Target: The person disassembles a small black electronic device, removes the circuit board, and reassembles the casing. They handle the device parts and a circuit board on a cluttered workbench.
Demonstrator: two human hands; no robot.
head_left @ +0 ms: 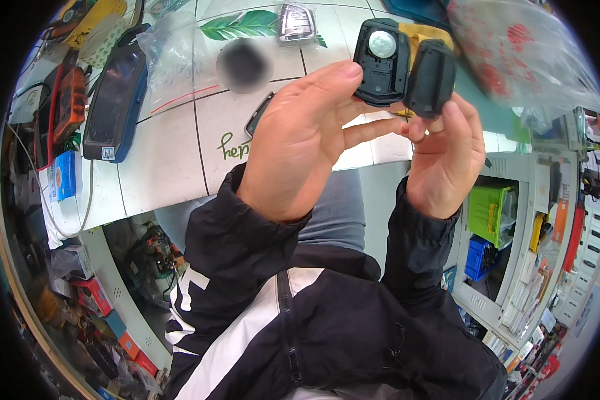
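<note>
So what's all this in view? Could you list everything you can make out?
Table: one, white, across the front
Fob casing: one, black, upper centre
Coin cell: one, silver, in the casing
Cover: one, black, beside the casing
Packaged fob: one, dark and silver, table's far side
Screen device: one, black-blue, table's left
Printed bag: one, clear and red, right
Bins: two, green and blue, right cabinet
Shelf clutter: uncountable, mixed, both sides
Sleeves: two, black, lower centre
Left hand: one, bare, at casing
Right hand: one, bare, at cover
</note>
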